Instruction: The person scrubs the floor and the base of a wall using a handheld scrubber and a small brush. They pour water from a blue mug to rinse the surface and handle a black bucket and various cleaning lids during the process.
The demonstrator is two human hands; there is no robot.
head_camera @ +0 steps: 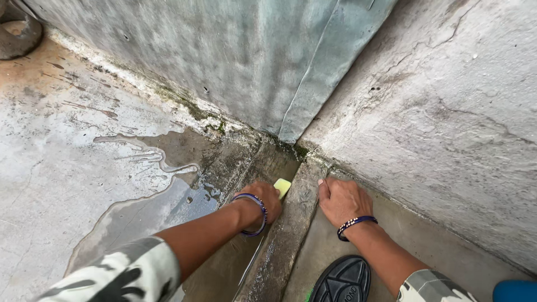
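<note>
My left hand (262, 197) grips a pale yellow-green scrubber (282, 187) and presses it against the wet concrete kerb (288, 223) near the corner where two walls meet. A purple bangle circles that wrist. My right hand (341, 200) lies flat on the concrete just right of the kerb, fingers together, holding nothing. It wears a dark beaded bracelet. Both forearms come up from the bottom edge in camouflage-patterned sleeves.
A puddle (162, 190) spreads over the stained concrete floor at the left. A grey-green metal sheet wall (235, 61) and a cracked plaster wall (442, 112) form the corner. A black sandal (342, 279) lies at the bottom; a blue object (514, 291) at bottom right.
</note>
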